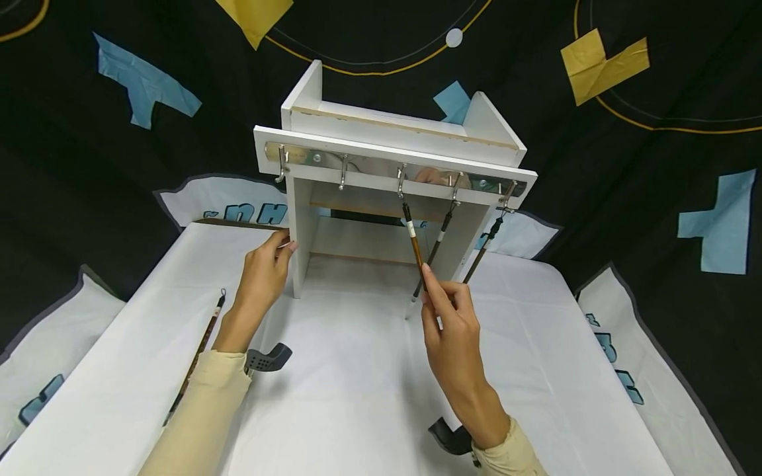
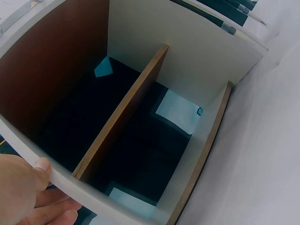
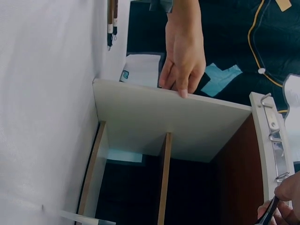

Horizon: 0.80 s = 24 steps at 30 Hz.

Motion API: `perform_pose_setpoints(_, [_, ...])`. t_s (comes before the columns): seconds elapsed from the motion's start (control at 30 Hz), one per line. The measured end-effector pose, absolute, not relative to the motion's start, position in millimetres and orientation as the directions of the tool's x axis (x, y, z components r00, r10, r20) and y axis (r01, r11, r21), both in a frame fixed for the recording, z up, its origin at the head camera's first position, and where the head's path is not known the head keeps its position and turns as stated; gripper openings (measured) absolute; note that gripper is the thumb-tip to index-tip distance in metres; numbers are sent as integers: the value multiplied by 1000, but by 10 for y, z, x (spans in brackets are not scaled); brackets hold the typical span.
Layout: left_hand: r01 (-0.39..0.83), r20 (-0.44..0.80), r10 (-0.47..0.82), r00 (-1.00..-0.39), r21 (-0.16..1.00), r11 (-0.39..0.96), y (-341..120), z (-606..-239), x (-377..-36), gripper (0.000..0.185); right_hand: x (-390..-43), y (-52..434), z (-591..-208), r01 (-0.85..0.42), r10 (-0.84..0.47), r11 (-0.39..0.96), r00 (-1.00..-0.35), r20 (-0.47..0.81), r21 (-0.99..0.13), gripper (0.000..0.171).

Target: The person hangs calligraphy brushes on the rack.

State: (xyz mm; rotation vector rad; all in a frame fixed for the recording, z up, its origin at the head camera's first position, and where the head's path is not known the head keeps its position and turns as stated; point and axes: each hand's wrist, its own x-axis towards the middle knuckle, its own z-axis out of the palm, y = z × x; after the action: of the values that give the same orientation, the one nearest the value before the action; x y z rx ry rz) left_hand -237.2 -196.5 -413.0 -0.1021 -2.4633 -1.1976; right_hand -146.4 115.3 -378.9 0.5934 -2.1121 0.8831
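White tabletop, hands in pinch grips on brush (right) and shelf (left), five hooks in head view alone

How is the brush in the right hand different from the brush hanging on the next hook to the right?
The right hand grips the held brush; the neighbouring brush hangs from the fourth hook. The held brush has a lighter brown handle; the neighbouring brush looks darker. In the head view, the held brush's lower end is hidden; the neighbouring brush's pale tip shows. Both have a white band.

Close wrist views, shelf in both
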Motion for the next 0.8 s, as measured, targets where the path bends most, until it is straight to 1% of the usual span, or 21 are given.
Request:
perform_pose_setpoints(0.37, [238,388,-108,-915,737,632,-1959,-4128,-2368,40,-1476,1141,-3800,-641,-127,660,-609,783,-392,60])
perform_pose_setpoints(0.8, [242,396,-107,-912,731,638,-1952,-4139,-2378,39,-1502,1117,-3808,-626,-130,665,-634,763,-407,56])
